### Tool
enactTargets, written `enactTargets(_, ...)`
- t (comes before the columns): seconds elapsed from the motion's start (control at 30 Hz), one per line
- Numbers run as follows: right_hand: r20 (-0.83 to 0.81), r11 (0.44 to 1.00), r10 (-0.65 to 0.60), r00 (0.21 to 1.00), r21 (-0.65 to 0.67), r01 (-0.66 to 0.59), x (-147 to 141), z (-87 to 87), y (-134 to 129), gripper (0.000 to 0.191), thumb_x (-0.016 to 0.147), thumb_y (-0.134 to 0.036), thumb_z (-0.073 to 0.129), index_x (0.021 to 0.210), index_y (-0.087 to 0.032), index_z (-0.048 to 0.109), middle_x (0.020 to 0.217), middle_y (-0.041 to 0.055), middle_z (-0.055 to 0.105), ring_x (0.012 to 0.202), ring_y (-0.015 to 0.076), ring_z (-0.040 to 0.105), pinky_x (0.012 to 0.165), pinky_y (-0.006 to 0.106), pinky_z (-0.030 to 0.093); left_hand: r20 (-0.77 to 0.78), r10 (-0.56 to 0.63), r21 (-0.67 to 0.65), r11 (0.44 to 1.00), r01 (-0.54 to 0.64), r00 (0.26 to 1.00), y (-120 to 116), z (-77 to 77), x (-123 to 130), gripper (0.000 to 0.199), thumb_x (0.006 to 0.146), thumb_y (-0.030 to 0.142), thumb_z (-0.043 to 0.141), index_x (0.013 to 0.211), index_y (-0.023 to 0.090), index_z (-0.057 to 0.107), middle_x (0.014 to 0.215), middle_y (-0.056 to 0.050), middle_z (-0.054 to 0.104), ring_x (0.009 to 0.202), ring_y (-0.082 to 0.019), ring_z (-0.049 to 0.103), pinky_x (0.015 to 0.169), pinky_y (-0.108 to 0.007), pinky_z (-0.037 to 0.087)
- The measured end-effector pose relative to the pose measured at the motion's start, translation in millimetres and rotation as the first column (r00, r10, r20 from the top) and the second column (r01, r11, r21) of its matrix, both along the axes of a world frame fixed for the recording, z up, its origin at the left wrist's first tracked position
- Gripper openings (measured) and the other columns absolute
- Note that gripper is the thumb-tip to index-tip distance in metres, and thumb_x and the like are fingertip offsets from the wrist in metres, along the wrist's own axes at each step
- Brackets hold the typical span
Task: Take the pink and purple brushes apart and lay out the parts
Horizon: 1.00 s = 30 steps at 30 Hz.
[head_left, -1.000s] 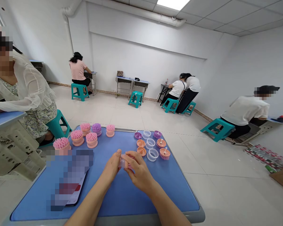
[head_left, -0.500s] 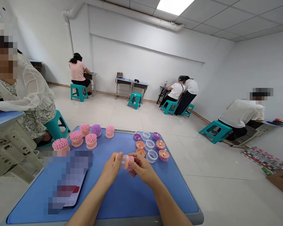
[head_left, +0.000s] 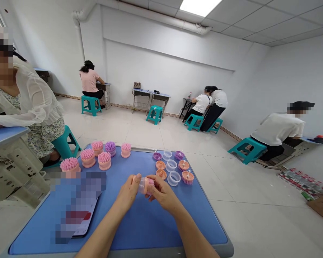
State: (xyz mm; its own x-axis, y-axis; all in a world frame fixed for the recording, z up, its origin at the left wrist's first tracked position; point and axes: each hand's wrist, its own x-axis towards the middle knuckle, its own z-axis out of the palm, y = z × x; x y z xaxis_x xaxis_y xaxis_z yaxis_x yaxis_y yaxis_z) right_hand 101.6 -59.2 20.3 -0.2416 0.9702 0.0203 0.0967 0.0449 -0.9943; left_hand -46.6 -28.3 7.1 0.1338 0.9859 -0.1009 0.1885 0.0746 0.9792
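Note:
Over the middle of the blue desk (head_left: 145, 229), both hands hold one small round brush (head_left: 142, 185) lying on its side. It has a clear body and pink bristles facing right. My left hand (head_left: 129, 190) is closed around the peach end. My right hand (head_left: 161, 191) grips the bristle end, its fingers covering part of the bristles. Beyond it lie clear plastic rings (head_left: 174, 178), peach caps (head_left: 161, 174), a purple cap (head_left: 157, 156) and upturned bristle heads (head_left: 187, 176) with white stems. Several whole brushes (head_left: 104, 161), pink and purple, stand at the far left.
A phone (head_left: 87, 211), partly blurred, lies on the desk's left side. A person in a sheer white top (head_left: 34, 93) sits close by at left. Other people sit or stand at desks further back. A teal stool (head_left: 154, 114) stands near the back wall.
The hands and the brush stay almost in place, with the brush turned very slightly. The whole view has shifted a little.

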Motion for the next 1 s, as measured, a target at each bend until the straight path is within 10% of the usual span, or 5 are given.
enactTargets(0.17, -0.07, 0.994, 0.008, 0.997, 0.111, 0.0, 3.9, 0.6, -1.1, 0.043, 0.067, -0.03, 0.068, 0.106, -0.025, 0.05, 0.117, 0.0048, 0.049, 0.096, 0.0164, 0.055, 0.081, 0.032, 0.048, 0.112, -0.02, -0.147, 0.989, 0.036, 0.994, 2.0, 0.0, 0.0, 0.05, 0.074, 0.069, 0.034, 0.062, 0.021, 0.043, 0.048, 0.005, 0.039, 0.045, -0.01, 0.034, 0.043, -0.023, 0.024)
enactTargets(0.43, 0.088, 0.999, 0.003, 0.996, 0.045, -0.007, 2.5, -3.6, -1.7, 0.053, 0.07, -0.023, 0.063, 0.121, -0.026, 0.048, 0.1, 0.0025, 0.056, 0.085, 0.0155, 0.057, 0.075, 0.03, 0.049, 0.126, -0.018, -0.188, 0.981, 0.041, 0.992, -5.5, 9.4, 2.7, 0.051, 0.07, 0.07, 0.039, 0.067, 0.02, 0.045, 0.051, 0.007, 0.039, 0.047, -0.009, 0.036, 0.046, -0.021, 0.024)
enactTargets(0.7, 0.263, 0.932, -0.253, 0.931, 0.323, 0.163, 3.2, 5.7, -0.6, 0.036, 0.066, -0.02, 0.061, 0.102, -0.022, 0.056, 0.093, 0.0023, 0.057, 0.081, 0.0152, 0.054, 0.075, 0.031, 0.048, 0.349, 0.063, -0.33, 0.942, 0.06, 0.935, -1.0, 9.8, -1.0, 0.05, 0.065, 0.068, 0.048, 0.07, 0.019, 0.045, 0.051, 0.008, 0.044, 0.037, -0.003, 0.025, 0.039, -0.017, 0.015)
enactTargets(1.0, 0.473, 0.85, -0.512, 0.717, 0.399, 0.343, 2.5, 33.0, 36.6, 0.027, 0.069, -0.037, 0.059, 0.087, -0.019, 0.052, 0.083, 0.0016, 0.06, 0.069, 0.0152, 0.056, 0.064, 0.03, 0.046, 0.653, 0.229, -0.388, 0.92, 0.059, 0.722, 3.6, 11.3, -5.0, 0.023, 0.07, 0.031, 0.064, 0.085, 0.022, 0.048, 0.065, 0.006, 0.056, 0.051, -0.005, 0.053, 0.052, -0.015, 0.045)
